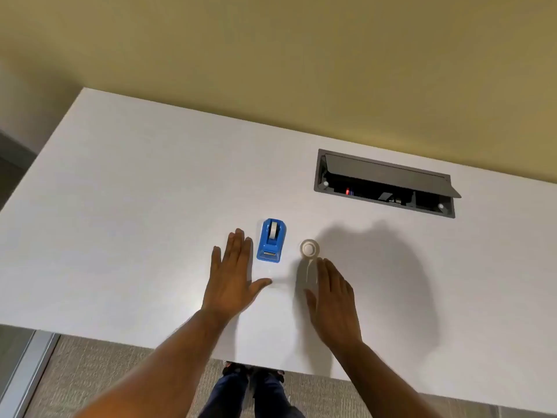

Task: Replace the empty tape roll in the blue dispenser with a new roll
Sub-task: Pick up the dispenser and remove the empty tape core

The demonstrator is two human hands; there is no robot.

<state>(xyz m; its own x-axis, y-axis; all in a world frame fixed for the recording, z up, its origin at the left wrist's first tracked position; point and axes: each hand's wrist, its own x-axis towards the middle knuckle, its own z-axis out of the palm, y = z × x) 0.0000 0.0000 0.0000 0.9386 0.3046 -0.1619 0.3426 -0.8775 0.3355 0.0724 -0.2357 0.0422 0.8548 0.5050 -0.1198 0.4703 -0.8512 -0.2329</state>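
A blue tape dispenser (271,240) stands on the white table (135,206) with a whitish roll seated in its top slot and its cutter end toward me. A clear tape roll (309,248) with a white core lies flat to the dispenser's right. My left hand (232,273) rests flat on the table just left of the dispenser, fingers spread, holding nothing. My right hand (333,300) hovers palm down just below the loose roll, fingertips close to it but not gripping it.
A grey recessed cable box (384,184) with its lid propped open sits in the table at the back right. The table's near edge runs just below my wrists; carpet and my feet show beneath. A beige wall rises behind.
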